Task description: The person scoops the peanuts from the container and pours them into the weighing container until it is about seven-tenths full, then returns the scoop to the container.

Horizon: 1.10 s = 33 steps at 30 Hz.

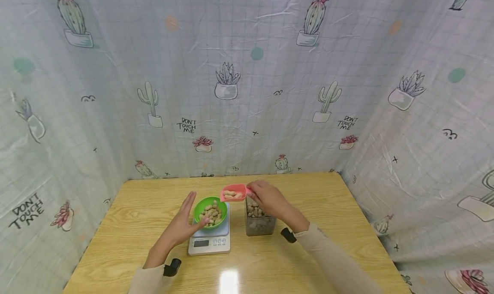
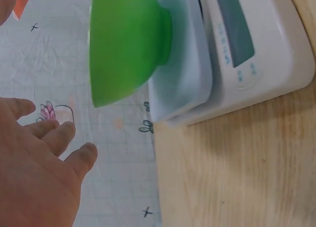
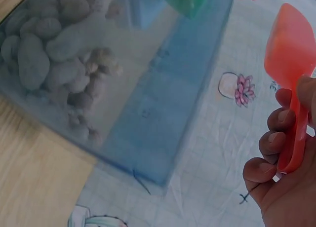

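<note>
My right hand [image 1: 270, 199] grips the handle of a pink-red scoop [image 3: 290, 44], its fingers wrapped round it in the right wrist view. Several peanuts [image 1: 232, 195] lie in the scoop, which is raised between the green bowl and the clear bin. The green bowl [image 2: 123, 44] holds a heap of peanuts [image 1: 211, 213] and stands on the platform of a white kitchen scale [image 1: 209, 247]. At the bowl's left side is my left hand [image 1: 180, 225], fingers straight and spread, holding nothing; its thumb overlaps the bowl's near rim in the head view.
A clear, smoky bin [image 1: 260, 226] with more peanuts [image 3: 34, 59] stands right of the scale, under my right hand. The wooden table [image 1: 308, 259] reaches back to a curtain [image 1: 247, 113] printed with cacti, which also hangs at both sides.
</note>
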Tool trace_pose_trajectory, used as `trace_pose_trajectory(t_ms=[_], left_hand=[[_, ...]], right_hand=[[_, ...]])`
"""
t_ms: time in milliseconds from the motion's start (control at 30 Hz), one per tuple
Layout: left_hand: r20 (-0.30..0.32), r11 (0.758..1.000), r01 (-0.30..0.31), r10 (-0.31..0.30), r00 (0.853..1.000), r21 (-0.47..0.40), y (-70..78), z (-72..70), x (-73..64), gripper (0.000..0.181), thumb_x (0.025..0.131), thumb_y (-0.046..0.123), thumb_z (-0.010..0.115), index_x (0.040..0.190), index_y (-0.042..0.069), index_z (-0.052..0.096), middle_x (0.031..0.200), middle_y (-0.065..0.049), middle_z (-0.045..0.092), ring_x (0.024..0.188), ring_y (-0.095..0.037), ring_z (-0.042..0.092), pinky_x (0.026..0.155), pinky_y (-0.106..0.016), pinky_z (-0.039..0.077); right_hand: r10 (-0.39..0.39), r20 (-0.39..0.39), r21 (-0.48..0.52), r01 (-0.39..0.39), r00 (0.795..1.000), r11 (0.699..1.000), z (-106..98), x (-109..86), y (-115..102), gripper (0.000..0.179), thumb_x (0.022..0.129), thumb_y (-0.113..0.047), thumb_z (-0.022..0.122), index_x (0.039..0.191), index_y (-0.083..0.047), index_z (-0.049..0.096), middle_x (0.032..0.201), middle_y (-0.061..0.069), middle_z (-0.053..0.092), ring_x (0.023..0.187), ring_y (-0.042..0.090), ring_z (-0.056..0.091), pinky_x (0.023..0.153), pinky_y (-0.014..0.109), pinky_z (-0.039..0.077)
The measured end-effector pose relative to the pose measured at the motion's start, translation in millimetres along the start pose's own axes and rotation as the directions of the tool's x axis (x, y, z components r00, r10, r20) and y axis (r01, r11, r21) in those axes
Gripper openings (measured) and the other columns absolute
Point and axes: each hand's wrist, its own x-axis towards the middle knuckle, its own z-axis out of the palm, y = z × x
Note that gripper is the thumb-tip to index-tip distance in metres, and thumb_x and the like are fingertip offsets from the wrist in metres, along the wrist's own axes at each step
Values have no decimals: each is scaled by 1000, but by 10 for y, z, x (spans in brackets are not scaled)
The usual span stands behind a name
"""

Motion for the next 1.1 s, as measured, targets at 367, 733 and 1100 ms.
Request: trace_pose_trajectory(t_ms=[367, 733, 1100], left_hand=[[42, 997, 57, -55, 998, -50, -107, 151, 35, 103, 87, 51, 68, 160, 23, 1, 166, -15, 5, 145, -50, 23, 107, -70, 31], [91, 992, 104, -97, 991, -75, -208, 264, 59, 108, 86, 55, 68, 160, 17, 0, 166, -16, 3, 144, -52, 24, 107, -69, 32], [115, 987, 144, -136, 984, -64, -198, 281, 59, 111, 85, 60, 67, 160, 12, 1, 164, -23, 9, 143, -53, 26, 107, -68, 33]], right_hand=[[24, 95, -77, -17, 995, 997, 183, 74, -84, 26, 104, -33, 48, 122, -19, 62, 106, -3, 66, 97, 15, 61, 80, 32, 52], [18, 182, -162, 12, 983, 987, 213, 167, -181, 25, 104, -36, 46, 120, -22, 61, 96, -5, 61, 87, 12, 57, 69, 27, 45], [-52, 211, -226, 101, 976, 969, 163, 315, -252, 24, 104, -36, 46, 114, -21, 61, 93, -4, 60, 83, 13, 56, 67, 28, 47]])
